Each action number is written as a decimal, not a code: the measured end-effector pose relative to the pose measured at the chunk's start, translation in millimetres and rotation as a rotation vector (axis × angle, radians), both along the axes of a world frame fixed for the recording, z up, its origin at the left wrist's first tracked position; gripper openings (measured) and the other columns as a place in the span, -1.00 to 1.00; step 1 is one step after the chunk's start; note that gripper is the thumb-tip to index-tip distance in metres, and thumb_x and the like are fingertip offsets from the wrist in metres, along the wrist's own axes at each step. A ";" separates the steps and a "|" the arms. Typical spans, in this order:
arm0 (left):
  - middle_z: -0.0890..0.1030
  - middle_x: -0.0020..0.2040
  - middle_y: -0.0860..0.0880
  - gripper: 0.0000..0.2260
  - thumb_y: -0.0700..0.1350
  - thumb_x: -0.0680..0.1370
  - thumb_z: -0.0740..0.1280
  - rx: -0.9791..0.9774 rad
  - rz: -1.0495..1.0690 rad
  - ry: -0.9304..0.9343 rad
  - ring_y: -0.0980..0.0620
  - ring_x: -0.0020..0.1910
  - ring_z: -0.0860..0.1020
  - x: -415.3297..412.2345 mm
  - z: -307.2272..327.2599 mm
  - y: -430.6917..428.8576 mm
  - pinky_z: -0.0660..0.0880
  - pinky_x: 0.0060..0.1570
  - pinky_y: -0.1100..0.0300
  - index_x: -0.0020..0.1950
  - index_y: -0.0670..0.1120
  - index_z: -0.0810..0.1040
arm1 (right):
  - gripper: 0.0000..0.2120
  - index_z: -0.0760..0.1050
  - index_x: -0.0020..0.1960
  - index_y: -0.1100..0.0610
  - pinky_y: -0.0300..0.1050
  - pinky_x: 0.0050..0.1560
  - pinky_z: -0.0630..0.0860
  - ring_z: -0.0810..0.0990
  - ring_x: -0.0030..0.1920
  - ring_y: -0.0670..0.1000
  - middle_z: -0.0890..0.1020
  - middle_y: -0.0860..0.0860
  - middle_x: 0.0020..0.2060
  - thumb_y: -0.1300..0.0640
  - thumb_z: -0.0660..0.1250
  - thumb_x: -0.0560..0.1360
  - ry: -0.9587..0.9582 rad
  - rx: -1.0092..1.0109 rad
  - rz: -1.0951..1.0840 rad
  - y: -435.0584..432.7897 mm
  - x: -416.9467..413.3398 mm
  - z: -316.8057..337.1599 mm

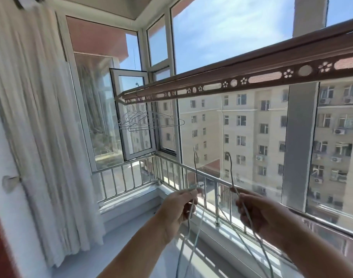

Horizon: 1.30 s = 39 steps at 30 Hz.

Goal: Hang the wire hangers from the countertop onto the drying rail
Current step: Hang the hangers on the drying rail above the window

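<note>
Head view: the only camera; it looks along a glazed balcony, both forearms reaching forward under the drying rail
Left hand: fingers curled round the twisted neck of the left hanger; grasping low on the neck, probably so the hook stays free above the fist
Right hand: clenched the same way on the neck of the right hanger; one hanger per hand, held apart, which I judge keeps the wires from tangling
Where the hangers are: in the air in front of the person, well below the rail; neither touches it
Pointing: both hooks point up toward the rail; each long axis runs from hook down through the fist, the shoulder wires trailing down and back toward the person, out of the bottom edge; the hooks are too thin to tell which way they open
Rail: a brown strip pierced with slots and flower holes; it runs from near right to far left
Hung hangers: a cluster at the rail's far end, beside the open window sash; so part of the job looks done
Step in hand: lifting the pair toward the rail; not yet hooked
Countertop: cannot be picked out for certain
Surroundings: white curtain at left; metal guard bars below the glass
</note>
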<state>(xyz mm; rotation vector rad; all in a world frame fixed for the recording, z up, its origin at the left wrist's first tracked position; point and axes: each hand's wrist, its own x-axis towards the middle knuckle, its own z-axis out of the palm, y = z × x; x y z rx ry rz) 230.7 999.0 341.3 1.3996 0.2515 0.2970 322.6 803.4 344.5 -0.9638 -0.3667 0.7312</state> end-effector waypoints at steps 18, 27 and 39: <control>0.51 -0.34 -0.01 -0.77 -0.22 0.58 0.20 0.039 0.085 -0.104 0.11 -0.39 0.41 169.1 64.8 217.9 0.37 -0.37 0.28 0.13 -0.24 0.60 | -0.58 0.46 0.23 0.27 -0.30 -0.48 0.49 0.49 -0.45 -0.07 0.58 0.09 -0.38 0.30 0.27 0.37 -0.213 0.070 0.084 242.2 187.6 64.6; 0.50 -0.34 0.01 -0.75 -0.19 0.59 0.18 0.042 -0.015 -0.208 0.11 -0.37 0.39 254.8 99.6 323.5 0.34 -0.33 0.24 0.15 -0.22 0.59 | -0.74 0.50 0.15 0.25 -0.30 -0.44 0.46 0.44 -0.37 -0.04 0.57 0.10 -0.34 0.34 0.22 0.49 -0.305 0.082 -0.058 341.8 256.7 99.1; 0.50 -0.37 0.02 -0.76 -0.20 0.59 0.18 -0.012 -0.256 -0.299 0.14 -0.44 0.41 357.6 153.9 445.4 0.33 -0.36 0.27 0.15 -0.20 0.58 | -0.70 0.46 0.23 0.27 -0.31 -0.51 0.43 0.47 -0.47 -0.08 0.60 0.07 -0.43 0.32 0.22 0.51 -0.347 0.117 -0.343 452.1 317.8 146.8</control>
